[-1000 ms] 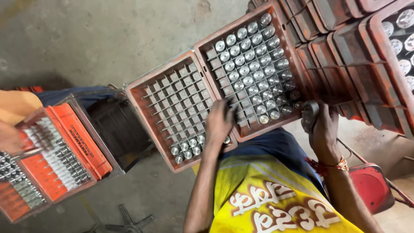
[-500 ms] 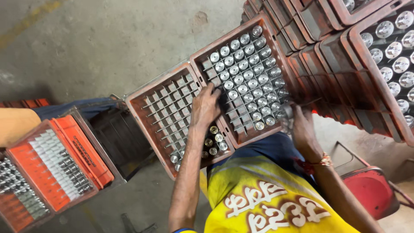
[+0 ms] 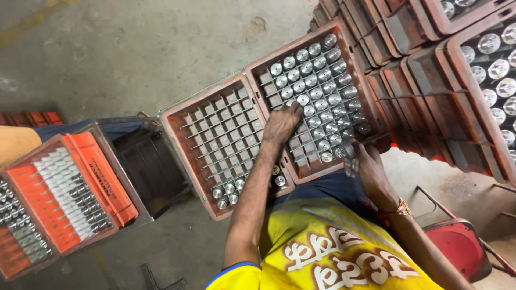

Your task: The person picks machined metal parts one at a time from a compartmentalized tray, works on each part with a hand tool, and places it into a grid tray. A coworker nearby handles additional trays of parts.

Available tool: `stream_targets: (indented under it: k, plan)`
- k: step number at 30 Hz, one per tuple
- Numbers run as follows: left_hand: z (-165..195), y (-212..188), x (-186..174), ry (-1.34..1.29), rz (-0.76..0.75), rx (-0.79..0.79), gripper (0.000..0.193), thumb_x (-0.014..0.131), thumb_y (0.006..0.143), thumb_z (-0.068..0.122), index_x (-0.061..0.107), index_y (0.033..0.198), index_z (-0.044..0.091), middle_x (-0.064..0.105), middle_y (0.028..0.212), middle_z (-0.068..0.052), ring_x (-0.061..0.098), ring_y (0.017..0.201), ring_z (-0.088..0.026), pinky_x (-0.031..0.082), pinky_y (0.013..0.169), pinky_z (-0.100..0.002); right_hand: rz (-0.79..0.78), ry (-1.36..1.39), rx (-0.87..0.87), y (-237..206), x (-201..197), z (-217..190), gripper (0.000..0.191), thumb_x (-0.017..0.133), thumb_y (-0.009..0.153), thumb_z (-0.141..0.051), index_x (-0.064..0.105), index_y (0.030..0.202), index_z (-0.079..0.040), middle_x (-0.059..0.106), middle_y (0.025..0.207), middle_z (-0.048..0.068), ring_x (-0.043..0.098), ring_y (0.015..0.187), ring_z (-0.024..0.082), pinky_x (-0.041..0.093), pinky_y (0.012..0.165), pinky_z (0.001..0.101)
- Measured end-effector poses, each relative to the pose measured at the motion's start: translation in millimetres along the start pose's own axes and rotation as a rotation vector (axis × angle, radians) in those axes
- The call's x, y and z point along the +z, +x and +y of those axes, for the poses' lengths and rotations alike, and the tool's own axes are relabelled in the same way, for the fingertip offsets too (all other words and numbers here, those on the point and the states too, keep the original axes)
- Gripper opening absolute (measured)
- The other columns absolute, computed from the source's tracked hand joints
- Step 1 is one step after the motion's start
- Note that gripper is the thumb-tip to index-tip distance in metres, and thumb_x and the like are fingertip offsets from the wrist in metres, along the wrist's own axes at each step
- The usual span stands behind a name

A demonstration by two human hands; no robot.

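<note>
Two reddish-brown divided crates lie side by side in front of me. The left crate [image 3: 185, 115] has mostly bare cells, with a few silver-capped cylinders [image 3: 226, 193] at its near edge. The right crate [image 3: 258, 67] is packed with silver-capped cylinders [image 3: 317, 72]. My left hand [image 3: 279, 126] reaches into the right crate, fingertips curled down over cylinders near its left side. My right hand [image 3: 368, 166] rests at that crate's near right corner, closed around a few silver cylinders [image 3: 349, 156].
More stacked reddish crates [image 3: 430, 91] stand at the right, some holding larger silver caps. An orange tray of grey and white pieces [image 3: 91, 177] sits at the left beside another person's orange sleeve [image 3: 16, 142]. A red stool [image 3: 457, 247] is at the lower right. The floor is concrete.
My left hand has moved from the near edge between the crates up into the full right crate. My right hand stayed at the near right corner. The view has shifted slightly.
</note>
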State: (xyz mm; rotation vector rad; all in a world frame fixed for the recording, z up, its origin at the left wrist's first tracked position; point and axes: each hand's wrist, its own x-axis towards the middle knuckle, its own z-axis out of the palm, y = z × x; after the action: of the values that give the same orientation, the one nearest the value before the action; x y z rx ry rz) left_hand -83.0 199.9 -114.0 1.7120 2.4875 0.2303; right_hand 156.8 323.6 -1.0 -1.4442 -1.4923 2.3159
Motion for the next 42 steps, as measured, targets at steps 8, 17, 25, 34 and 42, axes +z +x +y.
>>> stream_targets:
  k: [8,17,25,34,42]
  plan:
    - [2,-5,15,0.025,0.071,-0.010,0.028,0.059,0.083,-0.017,0.069,0.104,-0.001,0.068,0.124,-0.014,0.070,0.077,-0.016,0.053,0.041,-0.023,-0.050,0.098,-0.055,2,1,17,0.032,0.043,0.111,-0.033,0.055,0.119,-0.005,0.058,0.070,0.004,0.056,0.054,0.012,0.043,0.047,0.0252]
    - [6,-51,-104,-0.560,0.282,-0.163,0.042,0.085,0.082,0.021,0.074,0.118,0.004,0.068,0.104,-0.012,0.066,0.093,-0.025,0.059,0.078,-0.037,0.031,0.054,0.057,-17,5,0,0.034,0.045,0.107,-0.036,0.055,0.121,-0.006,0.057,0.069,0.004,0.053,0.053,0.010,0.041,0.046,0.0253]
    - [71,-117,-195,-1.236,0.569,-0.378,0.028,0.082,0.086,0.010,0.059,0.072,0.001,0.061,0.075,-0.006,0.058,0.073,-0.018,0.047,0.070,-0.034,-0.036,0.005,-0.074,-41,37,-38,0.026,0.049,0.108,-0.027,0.057,0.106,-0.003,0.055,0.064,0.002,0.051,0.052,0.012,0.042,0.046,0.0260]
    - [101,-120,-204,-0.852,0.552,-0.435,0.019,0.074,0.073,0.005,0.056,0.073,-0.001,0.054,0.072,-0.013,0.059,0.063,-0.029,0.046,0.057,-0.042,-0.304,-0.526,-0.642,-82,100,-73,0.018,0.056,0.103,-0.018,0.062,0.110,-0.002,0.062,0.082,0.005,0.054,0.072,0.010,0.048,0.062,0.0302]
    - [113,-142,-184,-1.353,0.245,-0.524,0.014,0.070,0.077,0.005,0.070,0.089,-0.003,0.074,0.081,-0.013,0.076,0.074,-0.023,0.058,0.068,-0.036,-0.594,-0.911,-0.712,-72,101,-83,0.023,0.062,0.092,-0.022,0.063,0.104,-0.002,0.068,0.080,0.011,0.064,0.069,0.019,0.051,0.061,0.0343]
